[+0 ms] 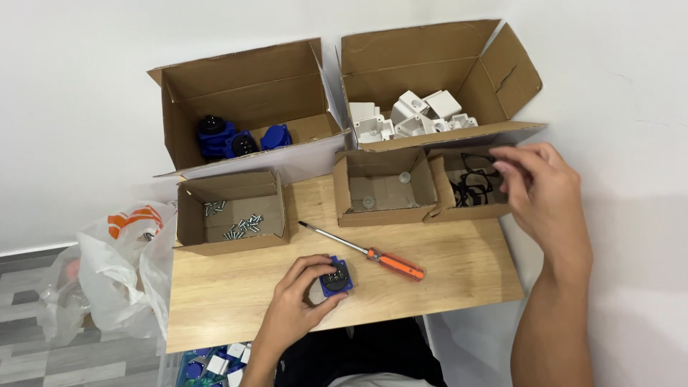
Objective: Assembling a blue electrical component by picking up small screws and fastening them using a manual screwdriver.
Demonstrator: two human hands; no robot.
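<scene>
- L hand [297, 301] is nearest, fingers curled round a blue socket part [335, 276], pressing it to the bench [215, 287].
- Just right of that hand: orange-handled screwdriver [365, 251], lying free, tip pointing up-left.
- Step in hand, I'd say: a pick from the parts boxes while the socket is held. R hand [541, 190] is over the small box of black gaskets [473, 188], fingers loosely pinched; can't tell if it has one.
- Left of R hand: small box w/ a few clear bits [385, 188]. Beyond L hand: small box of screws [233, 211].
- Far: big carton w/ blue sockets [244, 107], big carton w/ white housings [423, 79].
- Far left of L hand: white plastic bag w/ orange mark [122, 265], off the bench edge.
</scene>
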